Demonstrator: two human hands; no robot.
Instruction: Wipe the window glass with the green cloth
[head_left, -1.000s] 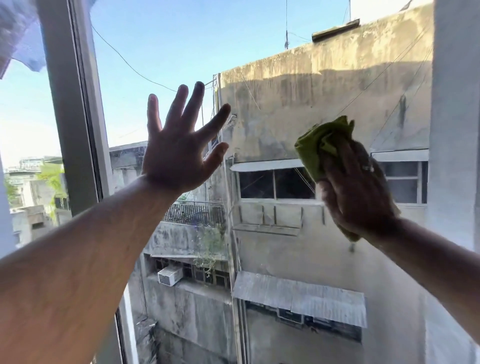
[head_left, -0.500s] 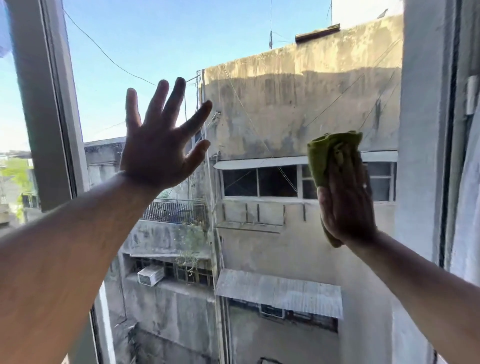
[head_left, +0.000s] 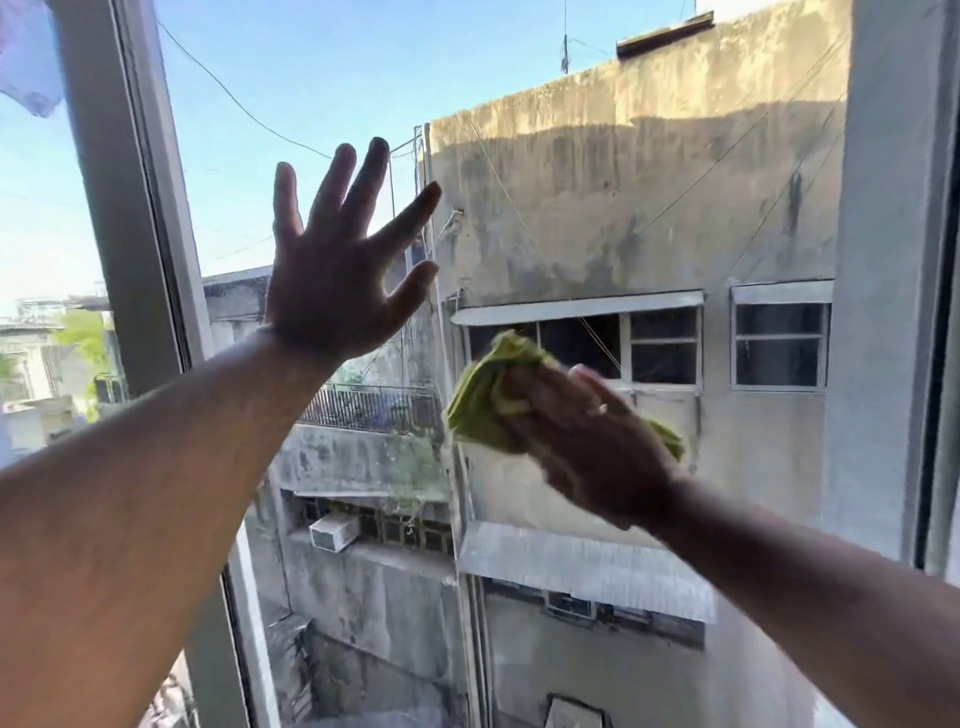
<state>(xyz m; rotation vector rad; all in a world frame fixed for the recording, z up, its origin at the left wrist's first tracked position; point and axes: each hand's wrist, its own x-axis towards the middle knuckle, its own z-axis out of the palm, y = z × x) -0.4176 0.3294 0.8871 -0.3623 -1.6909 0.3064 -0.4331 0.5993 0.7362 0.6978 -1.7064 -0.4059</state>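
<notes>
1. Through the window glass there's a stained concrete building with dark windows, a railed balcony and an air conditioner lower down.
2. Left of the glass stands the grey window frame; nothing lies between the hands and the pane.
3. Left hand is up near the frame, palm toward the glass, fingers spread wide, holding nothing.
4. Right hand, right of the left one, is clamped on the bunched green cloth, pressing it against the glass, arm reaching up from the lower right.
</notes>
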